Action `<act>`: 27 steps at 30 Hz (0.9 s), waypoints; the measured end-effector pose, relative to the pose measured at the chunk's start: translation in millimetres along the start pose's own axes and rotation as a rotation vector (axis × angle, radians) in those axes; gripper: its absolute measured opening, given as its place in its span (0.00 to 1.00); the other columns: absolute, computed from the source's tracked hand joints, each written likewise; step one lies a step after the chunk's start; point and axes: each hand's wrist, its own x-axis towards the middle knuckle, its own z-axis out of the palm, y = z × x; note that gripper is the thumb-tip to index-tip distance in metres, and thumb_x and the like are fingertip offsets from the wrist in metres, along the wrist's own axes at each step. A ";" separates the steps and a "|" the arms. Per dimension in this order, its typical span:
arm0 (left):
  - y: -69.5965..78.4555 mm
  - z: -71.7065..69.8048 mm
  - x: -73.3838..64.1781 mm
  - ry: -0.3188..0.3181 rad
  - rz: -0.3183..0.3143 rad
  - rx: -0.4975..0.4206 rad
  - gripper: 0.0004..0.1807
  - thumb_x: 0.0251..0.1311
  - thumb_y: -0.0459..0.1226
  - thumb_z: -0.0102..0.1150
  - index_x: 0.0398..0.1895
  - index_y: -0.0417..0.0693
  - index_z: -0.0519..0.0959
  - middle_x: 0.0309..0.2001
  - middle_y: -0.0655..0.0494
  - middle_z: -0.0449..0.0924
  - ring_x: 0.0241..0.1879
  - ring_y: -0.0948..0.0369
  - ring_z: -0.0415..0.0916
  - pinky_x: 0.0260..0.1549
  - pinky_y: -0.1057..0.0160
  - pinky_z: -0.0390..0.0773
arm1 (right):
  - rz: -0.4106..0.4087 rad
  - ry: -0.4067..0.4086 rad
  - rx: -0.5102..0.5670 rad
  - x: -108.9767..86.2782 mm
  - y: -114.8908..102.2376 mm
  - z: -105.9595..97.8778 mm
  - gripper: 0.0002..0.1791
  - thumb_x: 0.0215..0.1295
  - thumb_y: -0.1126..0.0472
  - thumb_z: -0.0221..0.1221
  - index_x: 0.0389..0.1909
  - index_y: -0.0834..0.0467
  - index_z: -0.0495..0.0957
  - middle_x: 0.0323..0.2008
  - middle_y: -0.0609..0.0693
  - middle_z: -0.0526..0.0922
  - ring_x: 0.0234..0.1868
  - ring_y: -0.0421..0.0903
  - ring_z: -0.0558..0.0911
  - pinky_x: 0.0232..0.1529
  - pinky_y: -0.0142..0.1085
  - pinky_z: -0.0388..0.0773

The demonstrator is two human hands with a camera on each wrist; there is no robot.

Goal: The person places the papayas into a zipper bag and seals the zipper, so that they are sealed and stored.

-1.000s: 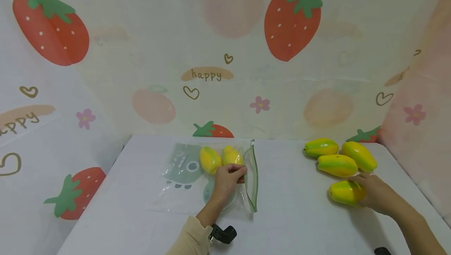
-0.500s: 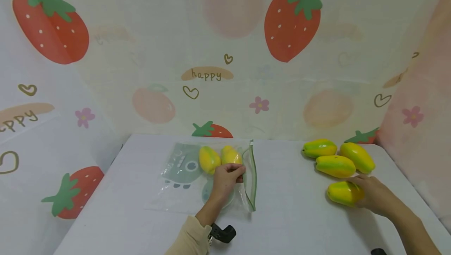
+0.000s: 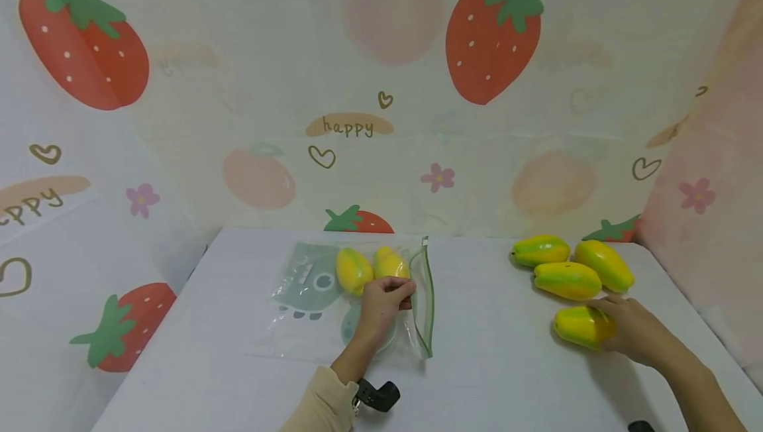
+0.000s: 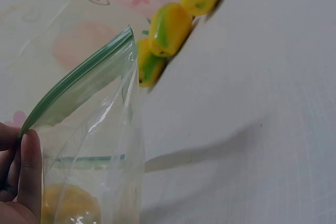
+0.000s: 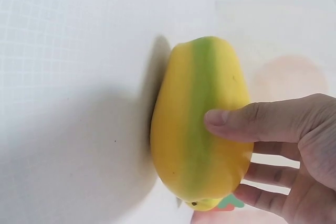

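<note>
A: How many bags?
B: One clear bag (image 3: 334, 306) is counted, laid left of centre near the far edge of the desk (image 3: 489, 366); two bagged fruits (image 3: 354, 271) are seen through it. Its green-edged mouth (image 4: 79, 73) is pinched by the left hand (image 3: 381, 303), thumb against fingers.
A: Loose ones?
B: Four. Three clustered fruits (image 3: 568, 280) are noted by the far right corner; a single fruit (image 3: 579, 326), toward the right edge, is gripped by the right hand (image 3: 636, 329), thumb opposite fingers.

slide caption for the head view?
Left hand pinches a clear bag near its mouth, two papayas inside; right hand grips another papaya, three more papayas nearby.
</note>
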 end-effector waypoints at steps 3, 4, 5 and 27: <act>0.7 0.8 0.0 0.000 -0.001 -0.004 0.12 0.59 0.37 0.66 0.40 0.35 0.84 0.31 0.53 0.84 0.21 0.66 0.77 0.30 0.68 0.84 | -0.017 0.028 0.001 -2.1 2.2 1.5 0.35 0.41 0.66 0.73 0.55 0.69 0.75 0.54 0.73 0.74 0.46 0.65 0.75 0.47 0.63 0.74; 0.8 1.1 -0.1 0.001 -0.001 -0.005 0.12 0.59 0.37 0.66 0.40 0.35 0.84 0.31 0.53 0.84 0.21 0.66 0.77 0.30 0.69 0.84 | -0.022 0.037 0.003 -3.0 2.8 2.5 0.35 0.41 0.66 0.73 0.55 0.69 0.76 0.54 0.73 0.75 0.46 0.65 0.75 0.46 0.63 0.74; 0.9 1.3 0.1 0.001 -0.003 -0.005 0.12 0.59 0.37 0.66 0.40 0.35 0.84 0.31 0.53 0.84 0.22 0.66 0.77 0.30 0.69 0.84 | -0.029 0.046 0.003 -3.8 3.4 3.6 0.35 0.41 0.66 0.73 0.55 0.68 0.76 0.54 0.73 0.75 0.46 0.65 0.75 0.46 0.63 0.74; -0.5 -0.3 1.4 -0.009 -0.016 -0.005 0.13 0.60 0.37 0.65 0.40 0.35 0.84 0.32 0.52 0.84 0.22 0.66 0.77 0.30 0.68 0.84 | -0.025 0.037 0.090 -6.9 13.9 3.7 0.35 0.44 0.58 0.74 0.54 0.70 0.76 0.51 0.72 0.76 0.48 0.67 0.77 0.47 0.64 0.74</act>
